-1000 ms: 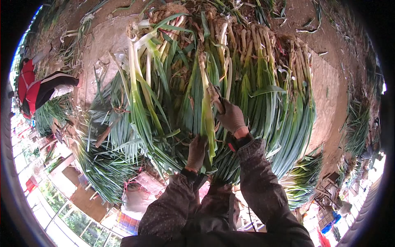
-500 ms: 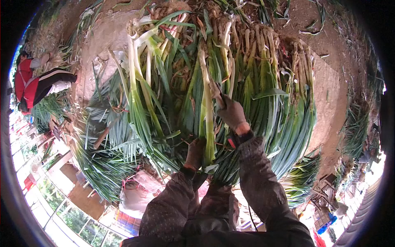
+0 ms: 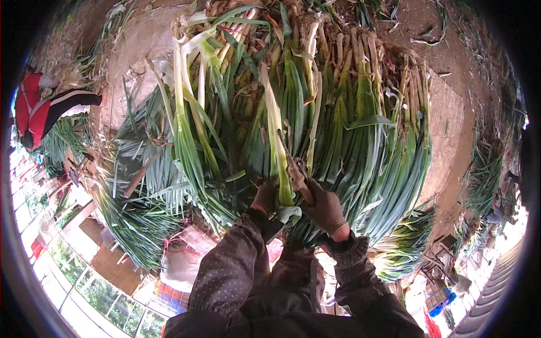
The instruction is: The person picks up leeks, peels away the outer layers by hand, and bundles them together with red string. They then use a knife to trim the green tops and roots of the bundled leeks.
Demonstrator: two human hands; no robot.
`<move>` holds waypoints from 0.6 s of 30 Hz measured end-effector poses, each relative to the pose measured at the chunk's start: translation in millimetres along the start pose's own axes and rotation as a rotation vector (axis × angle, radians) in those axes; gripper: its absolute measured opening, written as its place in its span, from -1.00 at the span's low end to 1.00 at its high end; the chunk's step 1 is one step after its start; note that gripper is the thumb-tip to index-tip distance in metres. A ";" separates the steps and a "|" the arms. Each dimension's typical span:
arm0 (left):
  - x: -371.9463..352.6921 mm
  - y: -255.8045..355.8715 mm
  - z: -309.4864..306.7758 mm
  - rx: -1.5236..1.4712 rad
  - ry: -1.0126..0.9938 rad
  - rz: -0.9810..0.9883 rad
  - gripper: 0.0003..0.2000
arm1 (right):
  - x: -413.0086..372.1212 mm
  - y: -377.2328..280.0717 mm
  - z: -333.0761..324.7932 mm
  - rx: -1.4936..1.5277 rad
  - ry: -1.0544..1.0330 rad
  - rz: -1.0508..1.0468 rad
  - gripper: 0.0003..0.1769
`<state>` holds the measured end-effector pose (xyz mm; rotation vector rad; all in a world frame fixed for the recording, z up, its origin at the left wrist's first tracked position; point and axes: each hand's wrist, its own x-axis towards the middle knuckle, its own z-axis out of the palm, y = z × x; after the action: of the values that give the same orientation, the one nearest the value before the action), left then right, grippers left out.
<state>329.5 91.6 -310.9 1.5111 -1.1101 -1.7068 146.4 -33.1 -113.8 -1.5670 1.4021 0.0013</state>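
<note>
My left hand, in a dark knit glove, is closed around the leafy lower end of a single leek, whose pale end points away from me. My right hand, also gloved, grips a knife with a worn brownish surface. The knife's tip lies right along the green part of that leek, close to my left hand. Under and around both hands spreads a broad pile of leeks, roots at the far side and green leaves toward me.
More bundled leeks lie at the left and lower right. A wooden stool stands at the right. At the far left is a person in a red vest. Bare ground shows beside the pile, with leaf scraps beyond it.
My right hand has come down toward me with the knife, from the leek's middle to near its leafy end. The held leek leans slightly more to the left.
</note>
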 end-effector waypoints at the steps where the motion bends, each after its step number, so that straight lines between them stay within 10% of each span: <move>1: 1.3 0.9 -1.3 -0.027 -0.006 -0.025 -0.74 | -0.7 0.0 0.8 0.008 0.005 -0.012 -0.35; 6: 9.3 9.9 11.4 -1.615 0.122 -0.605 -0.73 | 52.7 -5.2 5.4 0.005 0.015 -0.037 -0.37; 11: 2.2 36.0 10.2 -0.950 0.087 -0.358 -0.70 | 124.6 -22.5 0.3 -0.006 0.028 -0.080 -0.41; 15: 5.0 12.5 4.4 0.986 -0.080 -0.103 -0.63 | 174.9 -22.3 5.8 -0.051 0.052 -0.042 -0.44; 18: 4.3 106.6 15.2 0.285 0.780 -0.546 -0.65 | 196.1 -14.7 8.5 -0.057 0.062 -0.033 -0.46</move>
<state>304.0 40.5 -219.5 2.5271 -0.5515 -1.0586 227.0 -176.7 -221.5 -1.6500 1.4348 -0.0271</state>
